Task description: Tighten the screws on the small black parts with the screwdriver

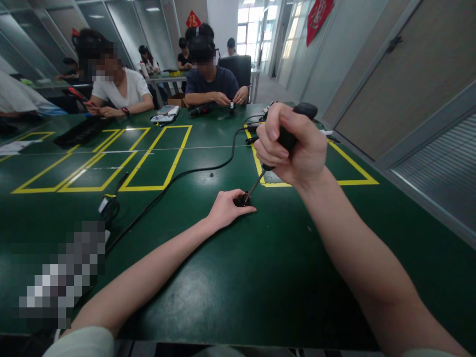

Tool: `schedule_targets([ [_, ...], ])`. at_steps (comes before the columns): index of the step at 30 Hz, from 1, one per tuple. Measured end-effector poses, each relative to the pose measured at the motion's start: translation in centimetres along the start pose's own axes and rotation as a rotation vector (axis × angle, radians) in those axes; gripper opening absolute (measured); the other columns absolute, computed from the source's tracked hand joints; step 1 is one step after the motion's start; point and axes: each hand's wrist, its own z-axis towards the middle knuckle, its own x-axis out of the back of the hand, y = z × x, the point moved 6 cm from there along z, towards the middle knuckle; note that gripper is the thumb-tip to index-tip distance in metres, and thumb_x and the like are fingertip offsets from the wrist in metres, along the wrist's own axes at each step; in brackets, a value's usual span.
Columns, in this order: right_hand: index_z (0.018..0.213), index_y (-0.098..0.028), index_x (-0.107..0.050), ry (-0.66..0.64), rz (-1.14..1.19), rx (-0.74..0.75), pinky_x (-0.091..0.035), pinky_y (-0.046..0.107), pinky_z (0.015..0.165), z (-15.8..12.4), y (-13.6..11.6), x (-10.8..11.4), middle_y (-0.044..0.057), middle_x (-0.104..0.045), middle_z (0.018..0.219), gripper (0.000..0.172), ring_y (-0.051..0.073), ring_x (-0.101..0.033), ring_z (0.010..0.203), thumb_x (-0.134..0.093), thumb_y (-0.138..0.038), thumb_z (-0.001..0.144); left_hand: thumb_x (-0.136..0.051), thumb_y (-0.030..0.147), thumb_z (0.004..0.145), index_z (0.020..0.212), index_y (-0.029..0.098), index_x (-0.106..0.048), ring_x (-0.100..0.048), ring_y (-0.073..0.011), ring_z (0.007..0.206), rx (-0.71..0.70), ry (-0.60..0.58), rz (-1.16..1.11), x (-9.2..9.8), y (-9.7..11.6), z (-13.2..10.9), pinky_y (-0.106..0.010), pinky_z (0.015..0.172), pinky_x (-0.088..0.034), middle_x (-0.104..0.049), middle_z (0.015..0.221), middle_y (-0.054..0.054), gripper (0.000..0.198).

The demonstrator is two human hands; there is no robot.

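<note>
My right hand [292,144] is wrapped round the black handle of a screwdriver [256,186], raised above the table. Its thin metal shaft slants down to the left, and the tip meets a small black part [243,200]. That part rests on the green tabletop [208,277], gripped between the thumb and fingers of my left hand [227,208]. The part's exact kind is too small and too covered by fingers to make out. Both forearms reach in from the near edge.
A black cable [193,170] curves across the table left of my hands. Yellow tape rectangles [174,163] mark the surface. At left lies a blurred-out object [70,267] beside a coiled cord [109,210]. Across the table, a co-worker [211,87] handles a small item; another person [121,89] sits farther left.
</note>
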Motion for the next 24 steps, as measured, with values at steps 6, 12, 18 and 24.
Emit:
schedule_targets([
  [6, 0.064, -0.021, -0.052, -0.025, -0.011, -0.052, -0.009, 0.019, 0.032, 0.0, 0.9, 0.0, -0.011, -0.028, 0.04, 0.038, 0.004, -0.012, 0.032, -0.07, -0.046, 0.087, -0.091, 0.05, 0.07, 0.077, 0.02, -0.067, -0.062, -0.0203, 0.077, -0.053, 0.067, 0.246, 0.3, 0.5, 0.1, -0.031, 0.071, -0.046, -0.069, 0.078, -0.003, 0.039],
  [12, 0.066, -0.021, -0.052, -0.016, -0.03, -0.069, -0.009, 0.017, 0.033, 0.1, 1.5, -0.3, -0.011, -0.028, 0.042, 0.043, 0.003, -0.015, 0.032, -0.071, -0.052, 0.088, -0.091, 0.05, 0.071, 0.076, 0.02, -0.065, -0.063, -0.0206, 0.075, -0.047, 0.06, 0.252, 0.2, 0.5, 0.2, -0.031, 0.069, -0.045, -0.07, 0.079, -0.002, 0.04],
  [18, 0.059, -0.022, -0.05, 0.105, -0.006, -0.024, -0.003, 0.023, 0.03, 0.8, 1.6, 0.1, -0.009, -0.024, 0.038, 0.067, 0.004, -0.01, 0.03, -0.056, -0.085, 0.081, -0.089, 0.05, 0.073, 0.077, 0.02, -0.066, -0.066, -0.0209, 0.077, -0.039, 0.042, 0.221, 0.1, 0.5, 0.1, -0.032, 0.069, -0.047, -0.074, 0.085, -0.004, 0.038],
  [24, 0.059, -0.02, -0.052, -0.223, 0.127, -0.025, -0.012, 0.019, 0.029, 0.4, 1.4, -1.6, -0.009, -0.025, 0.039, 0.072, 0.004, -0.016, 0.028, -0.042, -0.084, 0.09, -0.088, 0.047, 0.075, 0.08, 0.019, -0.067, -0.069, -0.0216, 0.08, -0.03, 0.024, 0.176, 0.0, 0.5, 0.0, -0.032, 0.071, -0.051, -0.076, 0.088, -0.005, 0.036],
])
